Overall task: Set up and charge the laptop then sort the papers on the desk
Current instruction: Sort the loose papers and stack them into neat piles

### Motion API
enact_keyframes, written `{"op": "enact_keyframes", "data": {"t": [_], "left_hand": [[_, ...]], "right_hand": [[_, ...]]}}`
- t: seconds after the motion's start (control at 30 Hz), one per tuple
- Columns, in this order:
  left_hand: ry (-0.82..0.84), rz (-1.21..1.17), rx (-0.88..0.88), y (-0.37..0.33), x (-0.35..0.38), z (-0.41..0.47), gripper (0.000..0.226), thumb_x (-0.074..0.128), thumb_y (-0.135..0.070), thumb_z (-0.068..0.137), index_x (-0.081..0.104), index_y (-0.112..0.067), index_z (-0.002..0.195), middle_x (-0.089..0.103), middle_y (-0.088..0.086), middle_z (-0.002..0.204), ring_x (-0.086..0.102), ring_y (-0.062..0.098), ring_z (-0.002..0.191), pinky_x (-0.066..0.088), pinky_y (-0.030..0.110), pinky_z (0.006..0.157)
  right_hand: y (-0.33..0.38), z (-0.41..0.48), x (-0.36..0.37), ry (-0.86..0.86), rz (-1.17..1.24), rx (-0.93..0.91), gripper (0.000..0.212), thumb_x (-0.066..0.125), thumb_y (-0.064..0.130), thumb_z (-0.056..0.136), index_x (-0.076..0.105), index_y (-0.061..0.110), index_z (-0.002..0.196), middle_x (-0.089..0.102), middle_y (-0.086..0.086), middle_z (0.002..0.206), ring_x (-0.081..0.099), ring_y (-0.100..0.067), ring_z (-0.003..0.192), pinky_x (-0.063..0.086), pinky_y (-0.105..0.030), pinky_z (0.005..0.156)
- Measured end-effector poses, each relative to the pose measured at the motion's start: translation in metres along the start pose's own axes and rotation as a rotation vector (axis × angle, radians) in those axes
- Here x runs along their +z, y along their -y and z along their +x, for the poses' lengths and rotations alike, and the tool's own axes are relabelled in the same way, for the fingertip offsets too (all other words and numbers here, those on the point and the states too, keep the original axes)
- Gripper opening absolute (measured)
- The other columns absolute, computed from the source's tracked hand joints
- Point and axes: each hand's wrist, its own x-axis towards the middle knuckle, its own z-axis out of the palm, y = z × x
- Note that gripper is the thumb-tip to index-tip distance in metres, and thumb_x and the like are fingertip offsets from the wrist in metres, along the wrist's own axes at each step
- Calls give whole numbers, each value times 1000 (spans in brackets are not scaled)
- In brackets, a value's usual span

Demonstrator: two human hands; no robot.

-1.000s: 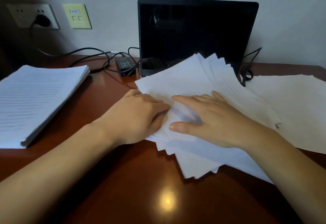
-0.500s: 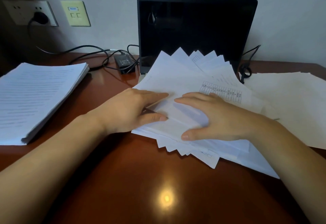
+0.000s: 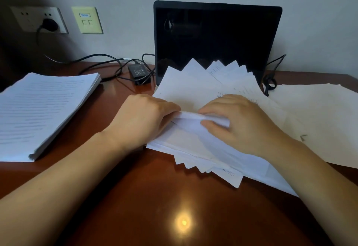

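Neat stack of printed white pages (image 3: pixel 42 110) is lying at far left, long axis running away from the person, well apart from both hands. Left hand (image 3: pixel 143 118) is pinching the left edge of a fanned pile of white sheets (image 3: pixel 193 83), fingers curled on a lifted fold. Right hand (image 3: pixel 242 123) is gripping the same fold between fingers and thumb. The fan is sitting directly under both hands, its corners spreading toward the open black laptop (image 3: pixel 217 36) and hiding its lower part. Squaring the fan looks due next, and the left hand is nearer the neat stack. Loose pale sheets (image 3: pixel 319 120) are lying at right. Glossy reddish-brown wooden desk (image 3: pixel 135 197) is bearing everything. The grey wall is carrying a white socket (image 3: pixel 25 19) with a black plug in it.
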Motion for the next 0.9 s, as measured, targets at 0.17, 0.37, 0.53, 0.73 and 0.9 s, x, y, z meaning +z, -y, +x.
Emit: {"op": "enact_keyframes", "data": {"t": [0.17, 0.37, 0.53, 0.73, 0.9], "left_hand": [[-150, 21, 35, -6, 0, 4, 10, 68, -25, 94, 76, -19, 93, 74, -3, 87, 67, 25, 76, 44, 32, 69], [-5, -102, 227, -2, -11, 4, 33, 72, -51, 91, 79, -19, 88, 69, -2, 87, 60, 21, 82, 44, 35, 73], [175, -99, 203, 11, -2, 5, 23, 70, -36, 94, 76, -18, 108, 72, 0, 108, 67, 22, 103, 53, 39, 85], [213, -74, 213, 14, 9, 6, 30, 52, -26, 101, 75, -17, 118, 73, -5, 123, 65, 18, 119, 53, 34, 93], [194, -27, 181, 12, 21, 11, 36, 42, -28, 101, 76, -18, 103, 77, -4, 101, 71, 22, 93, 49, 34, 85]], "right_hand": [[-3, -1, -8, -130, -137, 78, 25, 51, 31, 96, 73, 20, 92, 71, 4, 82, 64, -26, 76, 54, -41, 64], [-14, -4, -15, -186, -187, 288, 9, 63, 24, 93, 69, 20, 98, 71, -3, 76, 65, -36, 73, 54, -44, 63], [1, -3, -14, 9, -129, 191, 39, 51, 10, 94, 40, 24, 129, 74, -2, 99, 58, -32, 66, 50, -39, 60], [12, -2, -11, 151, -134, 186, 43, 44, 9, 97, 21, 30, 127, 69, 1, 113, 64, -35, 79, 53, -44, 69], [16, 1, -13, 114, -164, 201, 41, 43, -1, 92, 21, 29, 109, 47, 3, 65, 46, -26, 55, 42, -40, 54]]}}
